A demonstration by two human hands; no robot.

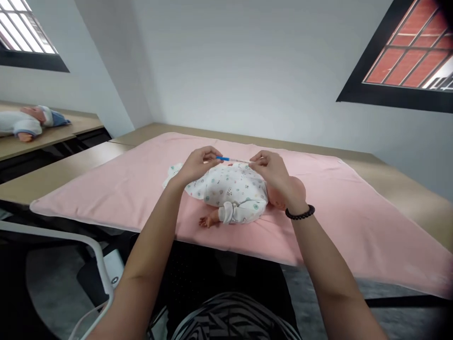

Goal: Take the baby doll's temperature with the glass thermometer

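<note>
A slim thermometer (238, 161), clear with a blue end, is held level between my two hands. My left hand (200, 164) pinches the blue end. The other end sits between the fingertips of my right hand (272, 169), which wears a dark bead bracelet (300, 213) at the wrist. Below them a baby doll (230, 186) in a white patterned outfit lies on its back, its head to the right. My right hand and wrist partly cover the doll's head. One doll hand (209, 219) rests toward the near edge.
A pink blanket (116, 179) covers much of the wooden table (392, 172). Another doll (31, 120) lies on a table at the far left. A white curved chair frame (95, 248) stands at the lower left. The wall (247, 71) rises behind the table.
</note>
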